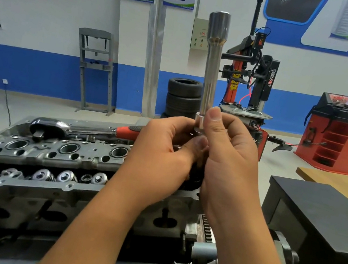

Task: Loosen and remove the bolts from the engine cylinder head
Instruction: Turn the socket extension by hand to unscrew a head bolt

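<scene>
Two hands meet just above the near right end of the engine, holding a long chrome socket extension (212,68) upright between them. The left hand (165,151) curls its fingers around the lower end, thumb pressed against the base. The right hand (229,155) pinches the collar low on the shaft between thumb and fingertips. Whatever sits under the base is hidden by the fingers, so it is unclear whether a bolt or another fitting is being joined there.

My guess is that the person is assembling or checking the tool before loosening bolts. To do this well, the parts should be pushed straight together until fully seated, with the shaft kept in line so nothing wobbles under load.

Behind the left hand, a ratchet wrench (71,129) with a red grip lies across the top of the cylinder head (52,154), apart from both hands. The cylinder head stretches leftward, showing round bores and a row of valve springs (44,175). A black box (317,213) stands to the right. Farther off are stacked tyres (182,97) and a red machine (342,136).
</scene>
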